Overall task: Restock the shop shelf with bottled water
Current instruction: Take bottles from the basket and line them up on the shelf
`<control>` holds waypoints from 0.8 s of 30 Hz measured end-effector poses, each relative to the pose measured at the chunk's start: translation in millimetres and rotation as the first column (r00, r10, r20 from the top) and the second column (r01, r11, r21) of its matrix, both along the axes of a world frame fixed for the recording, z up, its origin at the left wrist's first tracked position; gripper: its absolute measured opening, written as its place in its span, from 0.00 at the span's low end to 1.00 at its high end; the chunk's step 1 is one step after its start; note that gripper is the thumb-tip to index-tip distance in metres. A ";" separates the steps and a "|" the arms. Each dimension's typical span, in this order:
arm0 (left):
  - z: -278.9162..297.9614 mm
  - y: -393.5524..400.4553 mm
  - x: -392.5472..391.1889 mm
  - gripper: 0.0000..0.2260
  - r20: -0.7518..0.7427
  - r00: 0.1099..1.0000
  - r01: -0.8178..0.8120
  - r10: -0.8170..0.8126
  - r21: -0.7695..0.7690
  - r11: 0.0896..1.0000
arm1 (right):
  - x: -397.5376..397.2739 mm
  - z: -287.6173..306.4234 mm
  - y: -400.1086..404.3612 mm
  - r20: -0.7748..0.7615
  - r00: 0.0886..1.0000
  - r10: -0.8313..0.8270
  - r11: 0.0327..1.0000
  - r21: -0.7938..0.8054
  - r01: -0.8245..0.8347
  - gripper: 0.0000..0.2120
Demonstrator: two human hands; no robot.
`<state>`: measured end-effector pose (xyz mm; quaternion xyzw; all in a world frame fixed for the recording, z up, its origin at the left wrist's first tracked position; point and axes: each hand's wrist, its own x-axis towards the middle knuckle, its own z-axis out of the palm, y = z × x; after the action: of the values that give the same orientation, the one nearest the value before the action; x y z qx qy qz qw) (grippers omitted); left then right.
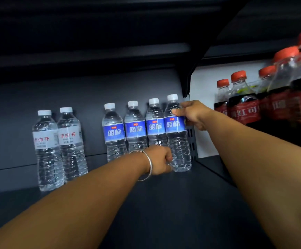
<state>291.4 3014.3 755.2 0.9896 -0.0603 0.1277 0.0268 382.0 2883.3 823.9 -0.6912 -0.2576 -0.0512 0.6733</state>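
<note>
A row of blue-labelled water bottles stands upright at the back of the dark shelf [164, 203]. The rightmost bottle [177, 137] of that row is held by both hands. My right hand [191, 113] grips its shoulder just above the label. My left hand [161, 159], with metal bangles on the wrist, holds its lower body near the base. Three more blue-labelled bottles [136, 128] stand close beside it to the left.
Two white-labelled water bottles [60, 144] stand further left on the same shelf. Beyond a perforated divider [192, 139] at the right, several red-capped cola bottles [245, 101] fill the neighbouring bay. A dark shelf overhangs above.
</note>
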 end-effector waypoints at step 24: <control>-6.7 -4.7 10.5 0.18 -0.028 1.000 -0.005 0.007 0.069 0.998 | 20.9 -13.2 11.8 -0.002 1.000 0.007 0.995 0.099 -0.007 0.28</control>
<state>301.9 3009.6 748.5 0.9918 -0.0614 0.1116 -0.0070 402.9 2895.1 810.6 -0.6561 -0.2565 -0.0608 0.7071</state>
